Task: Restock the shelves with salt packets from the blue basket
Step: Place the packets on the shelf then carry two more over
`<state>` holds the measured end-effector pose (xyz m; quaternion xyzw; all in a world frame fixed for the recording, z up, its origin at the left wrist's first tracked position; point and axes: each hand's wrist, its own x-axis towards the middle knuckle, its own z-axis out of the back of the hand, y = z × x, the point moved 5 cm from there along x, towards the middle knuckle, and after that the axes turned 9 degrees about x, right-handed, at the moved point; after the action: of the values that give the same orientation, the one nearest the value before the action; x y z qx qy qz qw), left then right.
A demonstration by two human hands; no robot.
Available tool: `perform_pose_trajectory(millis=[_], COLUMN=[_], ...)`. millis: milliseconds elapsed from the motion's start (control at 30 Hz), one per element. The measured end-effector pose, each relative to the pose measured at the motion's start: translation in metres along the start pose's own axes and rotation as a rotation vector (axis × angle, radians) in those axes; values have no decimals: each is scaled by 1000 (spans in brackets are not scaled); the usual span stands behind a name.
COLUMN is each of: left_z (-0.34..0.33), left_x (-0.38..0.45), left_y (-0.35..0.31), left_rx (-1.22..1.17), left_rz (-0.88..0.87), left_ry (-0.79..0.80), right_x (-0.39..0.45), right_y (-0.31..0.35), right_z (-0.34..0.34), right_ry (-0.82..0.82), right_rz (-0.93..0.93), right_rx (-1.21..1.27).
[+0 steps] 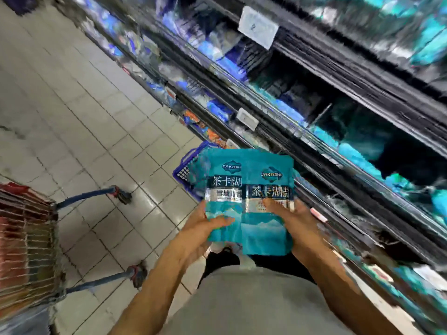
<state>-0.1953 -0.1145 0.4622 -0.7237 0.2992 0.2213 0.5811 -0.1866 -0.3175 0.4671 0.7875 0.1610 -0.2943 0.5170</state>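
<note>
Two teal salt packets are held up side by side in front of the person's body, overlapping a little at the middle, printed faces toward the camera. The left packet (223, 189) sits slightly behind the right packet (267, 209), whose edge covers part of it. The left hand (205, 226) grips the left packet from its lower outer side, thumb laid across the front and the other fingers hidden behind. The right hand (289, 215) holds the right packet the same way, thumb pressed on the front near the silver band and fingers wrapped round the back edge.

Just behind the packets, on the floor, stands the blue basket (187, 170); only its rim, handle and part of a mesh wall show, the rest being covered by the packets.

To the right run the shelves (338, 131), dark-edged, stocked with blue and teal bags that are too blurred to read, with white price tags (248, 119) clipped along the front rails. The floor (84, 117) is pale tile. At the lower left is a shopping cart (29, 243) with a red wire cage, blue frame bars and two wheels resting on the tiles. The person wears a grey shirt (242, 303).
</note>
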Motion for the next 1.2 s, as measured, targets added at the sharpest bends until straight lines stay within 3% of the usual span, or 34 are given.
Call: perform_pose_trajectory(millis=[233, 367, 667, 1000, 1200], left_z=[-71, -140, -330, -503, -596], left_x=[-3, -15, -93, -185, -223], left_y=[-2, 10, 107, 261, 314], left_rx=[247, 518, 867, 944, 920], left_rz=[93, 90, 79, 93, 118], left_ry=[212, 424, 715, 811, 935], right_x=[-95, -158, -308, -478, -534], right_y=[-9, -20, -72, -148, -151], right_z=[80, 131, 273, 444, 522], right_ry=[-309, -477, -895, -1199, -1306], right_rz=[194, 290, 521, 579, 620], right_rx=[245, 394, 648, 708, 783])
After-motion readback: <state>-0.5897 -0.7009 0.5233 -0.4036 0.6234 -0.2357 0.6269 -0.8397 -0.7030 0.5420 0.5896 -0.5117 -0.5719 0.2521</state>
